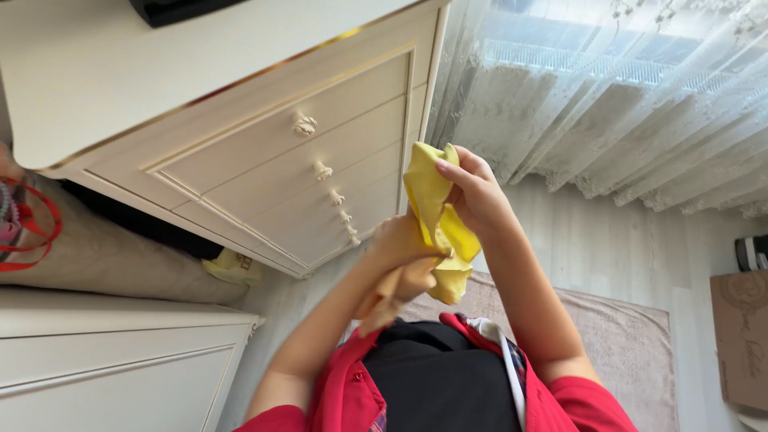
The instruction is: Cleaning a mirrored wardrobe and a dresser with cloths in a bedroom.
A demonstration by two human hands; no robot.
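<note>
Cream dresser [264, 152] w/ gold trim stands left of the hands, its knobs [305, 125] in a row down the drawer fronts, nearest knob just beside the left hand. Dark object [172, 10] sits on dresser top, far up-left. White cabinet [112, 356] lower left, w/ grey cushion [104, 256] and red straps [36, 228] above it. Small yellow item [232, 266] on floor below the dresser, left of the hands. Lace curtain [624, 96] hangs up-right of the hands. Beige rug [632, 344] on floor right of the right arm; cardboard box [740, 336] at far right edge.
</note>
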